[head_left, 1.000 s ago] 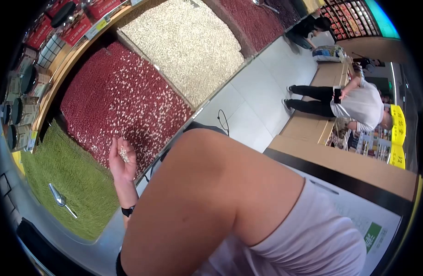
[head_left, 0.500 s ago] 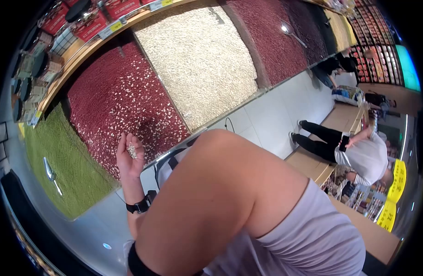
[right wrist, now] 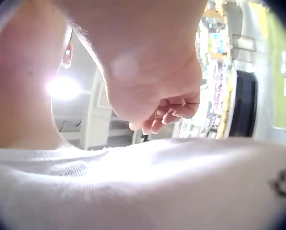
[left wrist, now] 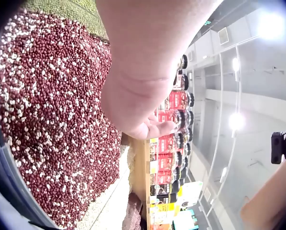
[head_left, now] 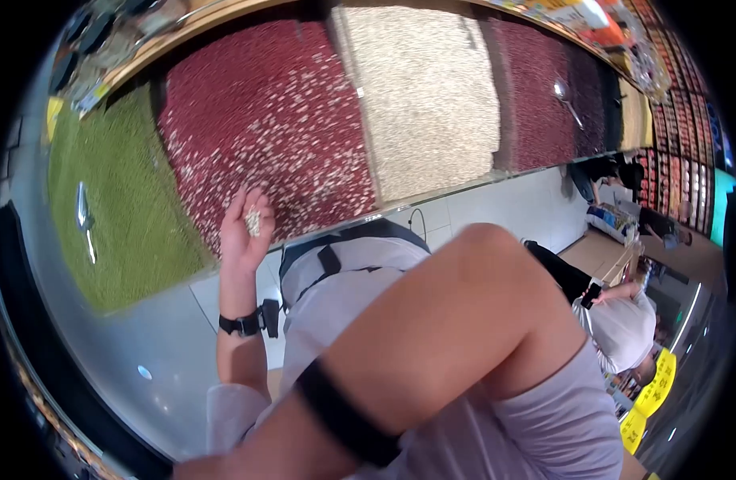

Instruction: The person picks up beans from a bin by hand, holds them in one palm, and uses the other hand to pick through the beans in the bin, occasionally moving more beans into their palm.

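Observation:
My left hand point(head_left: 241, 238) is held palm up close over the bin of small red beans point(head_left: 248, 72). Its cupped fingers hold a small heap of white beans point(head_left: 253, 222). In the left wrist view that hand point(left wrist: 140, 103) hides its own palm from the camera, and more white beans point(left wrist: 49, 177) lie scattered among the red ones. My right arm point(head_left: 456, 320) is bent across the head view, a black band at its wrist. Only the right wrist view shows my right hand point(right wrist: 176, 88), raised beside a light shirt point(right wrist: 133, 187). Its fingers are loosely curled, and nothing shows in them.
A bin of white beans point(head_left: 416, 96) adjoins on the right, a bin of green beans point(head_left: 124, 200) on the left with a metal scoop point(head_left: 82, 210). Another scoop point(head_left: 565, 96) lies farther right. Jars point(left wrist: 167, 143) line the shelf behind. A person in a white shirt point(head_left: 628, 328) stands nearby.
The head view has swung, moving the bins rightward in it. My left hand still holds the white beans. More of my right forearm and its black band now shows.

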`<state>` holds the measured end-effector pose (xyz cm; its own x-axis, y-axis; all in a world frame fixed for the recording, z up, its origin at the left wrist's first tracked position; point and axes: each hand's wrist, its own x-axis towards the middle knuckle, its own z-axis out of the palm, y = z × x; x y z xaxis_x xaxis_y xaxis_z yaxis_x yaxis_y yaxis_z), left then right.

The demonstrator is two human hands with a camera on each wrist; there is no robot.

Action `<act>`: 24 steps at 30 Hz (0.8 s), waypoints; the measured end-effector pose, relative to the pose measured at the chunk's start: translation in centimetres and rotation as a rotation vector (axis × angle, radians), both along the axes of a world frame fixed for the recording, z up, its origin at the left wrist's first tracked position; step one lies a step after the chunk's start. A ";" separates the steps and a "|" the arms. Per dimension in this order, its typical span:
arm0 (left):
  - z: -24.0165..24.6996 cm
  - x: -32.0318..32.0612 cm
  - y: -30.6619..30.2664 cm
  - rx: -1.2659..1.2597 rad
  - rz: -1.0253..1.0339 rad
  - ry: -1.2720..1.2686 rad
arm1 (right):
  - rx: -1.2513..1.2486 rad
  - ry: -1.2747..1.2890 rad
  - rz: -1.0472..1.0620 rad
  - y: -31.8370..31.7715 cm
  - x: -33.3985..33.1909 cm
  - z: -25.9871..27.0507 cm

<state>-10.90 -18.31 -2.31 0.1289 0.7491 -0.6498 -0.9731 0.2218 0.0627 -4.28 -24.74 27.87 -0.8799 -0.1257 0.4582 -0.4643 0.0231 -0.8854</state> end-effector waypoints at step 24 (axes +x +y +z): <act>-3.6 -16.1 -9.4 0.055 0.122 0.003 | 0.475 -1.099 -0.806 13.9 6.4 -33.1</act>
<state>-26.99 -27.75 -5.86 0.0325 0.7935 -0.6077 -0.9924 0.0977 0.0745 2.08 -10.80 -5.28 -0.6570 0.6205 -0.4282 0.7153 0.3338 -0.6139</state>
